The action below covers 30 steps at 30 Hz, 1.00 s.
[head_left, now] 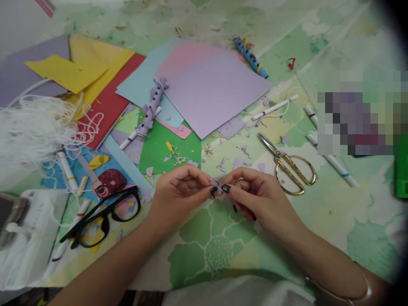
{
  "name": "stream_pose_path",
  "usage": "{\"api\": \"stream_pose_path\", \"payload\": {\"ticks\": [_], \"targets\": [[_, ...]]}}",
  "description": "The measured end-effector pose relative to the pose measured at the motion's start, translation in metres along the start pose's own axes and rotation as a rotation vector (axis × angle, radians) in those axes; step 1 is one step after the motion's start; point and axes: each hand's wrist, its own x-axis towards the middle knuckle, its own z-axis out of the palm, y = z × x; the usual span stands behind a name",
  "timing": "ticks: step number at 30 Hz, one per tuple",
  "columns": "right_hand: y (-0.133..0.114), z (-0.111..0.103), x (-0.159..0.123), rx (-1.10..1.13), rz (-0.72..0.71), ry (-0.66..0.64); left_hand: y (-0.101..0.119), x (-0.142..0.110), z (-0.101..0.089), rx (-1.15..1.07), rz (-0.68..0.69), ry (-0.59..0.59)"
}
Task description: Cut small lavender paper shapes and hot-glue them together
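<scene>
My left hand and my right hand meet over the table's middle, fingertips pinched together on a tiny lilac paper piece. Both hands are closed around it, and most of the piece is hidden by the fingers. Small lilac paper scraps lie just beyond the hands. Gold-handled scissors rest to the right of my right hand. A large lilac paper sheet lies farther back.
Black glasses lie at the lower left. Coloured paper sheets and white string fill the left. A rolled lilac paper tube, a blue decorated tube, white markers and a green sheet lie around.
</scene>
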Motion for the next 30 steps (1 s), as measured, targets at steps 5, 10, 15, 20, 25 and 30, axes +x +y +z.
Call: {"api": "stream_pose_path", "payload": {"ticks": [5, 10, 15, 20, 25, 30], "targets": [[-0.0001, 0.0033, -0.0012, -0.044, -0.018, 0.037, 0.0003, -0.0009, 0.002, 0.015, -0.014, 0.022], [0.0053, 0.0063, -0.0025, -0.169, -0.106, 0.104, 0.0, -0.0017, 0.0036, 0.033, -0.014, 0.029], [0.0046, 0.0064, -0.0019, -0.184, -0.104, 0.1, -0.0004, -0.0011, 0.0043, -0.001, -0.069, 0.02], [0.0008, 0.0051, -0.0013, -0.121, -0.061, 0.065, 0.0037, 0.001, 0.0035, 0.019, -0.104, -0.028], [0.0009, 0.005, -0.0014, -0.086, -0.053, 0.055, 0.0067, 0.0009, 0.0038, 0.071, -0.151, -0.078], [-0.0021, 0.0026, -0.0028, -0.043, -0.063, 0.075, 0.0033, 0.0012, 0.0019, -0.004, -0.129, -0.084]]}}
